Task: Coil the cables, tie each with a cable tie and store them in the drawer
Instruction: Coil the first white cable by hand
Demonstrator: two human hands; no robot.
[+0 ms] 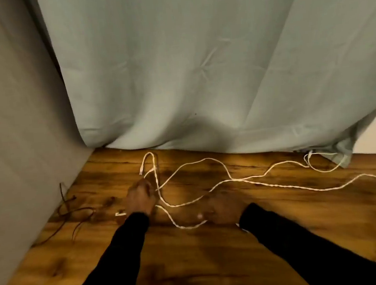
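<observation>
Limp white cable [210, 197] sprawls across the surface [193, 267].
Left hand [139, 198] pinches near its end; right hand [222, 209] grip unclear.

A pale green curtain [199, 73] hangs behind the wooden table [193, 267], seemingly touching it.

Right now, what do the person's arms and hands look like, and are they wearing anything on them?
Both arms are covered by long black sleeves that fit closely and end at the wrists: the left sleeve and the right sleeve. The left hand and right hand are bare, with no gloves. The picture is too blurred to tell any rings, a watch or markings.
</observation>
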